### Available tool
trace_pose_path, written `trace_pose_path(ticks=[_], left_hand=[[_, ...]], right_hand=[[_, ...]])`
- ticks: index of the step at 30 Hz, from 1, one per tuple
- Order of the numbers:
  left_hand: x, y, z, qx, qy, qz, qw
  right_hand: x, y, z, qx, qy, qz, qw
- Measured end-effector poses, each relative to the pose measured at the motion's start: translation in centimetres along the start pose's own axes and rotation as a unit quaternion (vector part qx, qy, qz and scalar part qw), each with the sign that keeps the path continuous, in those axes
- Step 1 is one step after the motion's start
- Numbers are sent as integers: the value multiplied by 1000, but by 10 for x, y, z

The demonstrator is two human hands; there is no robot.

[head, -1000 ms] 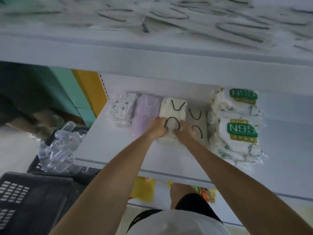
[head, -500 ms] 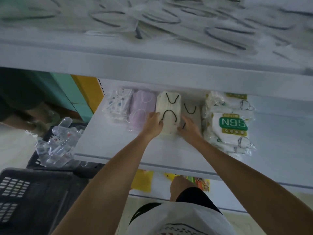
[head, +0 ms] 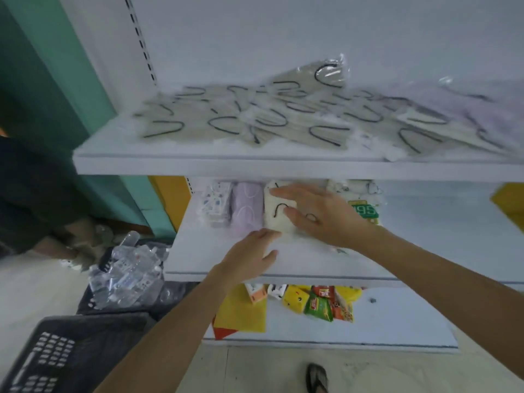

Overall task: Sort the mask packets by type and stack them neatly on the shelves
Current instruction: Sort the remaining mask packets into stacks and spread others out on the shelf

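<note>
Right hand [head: 320,215] spread on the cream stack [head: 275,219]; left hand [head: 251,258], relaxed at 7 o'clock, may knock it askew.

- The left hand [head: 249,258] has drawn back off the cream stack of mask packets with black ear loops [head: 274,215] toward the front edge of the white middle shelf [head: 209,259]. Its fingers are relaxed, the tips just at the stack's near end.
- The right hand [head: 320,217] has left the front of the grey stack. It now lies flat, fingers spread leftward across the cream stack, and hides the grey one.
- The view has pulled back, so the white upper shelf [head: 198,165] now shows its top, strewn with loose grey mask packets [head: 255,120].
- The green-labelled white N95 packets [head: 365,211] are now largely covered.
</note>
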State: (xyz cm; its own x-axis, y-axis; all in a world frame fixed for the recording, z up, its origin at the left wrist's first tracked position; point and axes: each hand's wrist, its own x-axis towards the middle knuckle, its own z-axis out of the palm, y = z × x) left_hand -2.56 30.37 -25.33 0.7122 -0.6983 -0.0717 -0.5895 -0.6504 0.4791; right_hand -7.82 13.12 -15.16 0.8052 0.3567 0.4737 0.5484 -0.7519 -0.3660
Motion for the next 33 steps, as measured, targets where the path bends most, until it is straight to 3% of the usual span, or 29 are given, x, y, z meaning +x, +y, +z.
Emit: trace_pose_path(ticks=[4, 10, 13, 18, 20, 23, 26, 30, 33], left_hand=[[0, 65, -36, 26, 87, 120, 989], [31, 142, -69, 32, 218, 233, 947], [59, 178, -75, 93, 202, 222, 949], [110, 232, -57, 195, 175, 112, 959], [124, 243, -51, 212, 209, 64, 953], [138, 248, -45, 242, 270, -4, 932], [144, 253, -40, 215, 294, -56, 930], [140, 287, -30, 85, 349, -6, 933], [143, 309, -23, 77, 335, 14, 939]], right_hand=[[13, -2, -55, -38, 69, 24, 997], [-42, 63, -115, -161, 155, 220, 949], [-83, 99, -141, -214, 123, 291, 924], [-121, 134, -191, -178, 124, 283, 934], [-129, 149, -210, -151, 106, 283, 941], [-133, 175, -232, -158, 11, 293, 943], [-134, 188, -238, -162, -41, 263, 950], [-136, 189, -231, -128, -53, 236, 962], [-137, 179, -228, -71, -45, 171, 982]])
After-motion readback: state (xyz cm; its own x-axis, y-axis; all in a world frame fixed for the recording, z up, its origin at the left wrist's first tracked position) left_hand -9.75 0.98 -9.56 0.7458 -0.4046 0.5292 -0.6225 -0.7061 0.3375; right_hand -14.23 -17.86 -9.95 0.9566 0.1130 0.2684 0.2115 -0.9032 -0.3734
